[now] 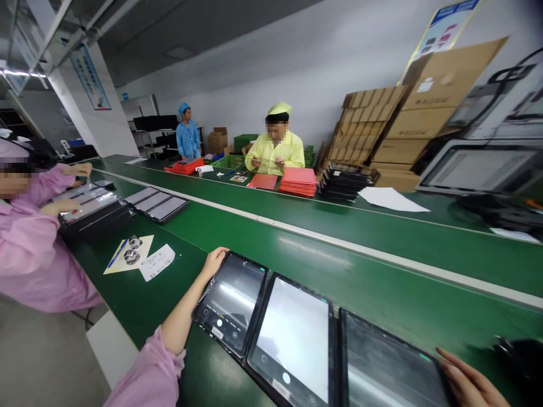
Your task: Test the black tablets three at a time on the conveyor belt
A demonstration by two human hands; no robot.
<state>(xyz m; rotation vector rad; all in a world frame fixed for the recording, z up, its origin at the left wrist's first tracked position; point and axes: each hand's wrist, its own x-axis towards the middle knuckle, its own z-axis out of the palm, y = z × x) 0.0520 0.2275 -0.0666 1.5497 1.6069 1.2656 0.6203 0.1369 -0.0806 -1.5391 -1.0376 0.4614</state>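
Observation:
Three tablets in black frames lie side by side on the green bench in front of me. The left tablet [231, 302] and the middle tablet [294, 333] show a camera screen, the middle one bright white. On the right tablet [390, 362] the screen is darker, and its lower part is cut off by the picture's edge. My left hand [215, 263] grips the left tablet's upper left corner, fingers curled over its edge. At the outer side of the right tablet, my right hand [469, 381] holds its edge, with part of the hand out of view.
A co-worker in pink [29, 237] handles more tablets [91, 200] at left. Papers [158, 263] and a pen lie between us. Across the white rail [297, 227], a co-worker in yellow [278, 148] stands behind red boxes [297, 181]. A dark object [520, 362] lies at right.

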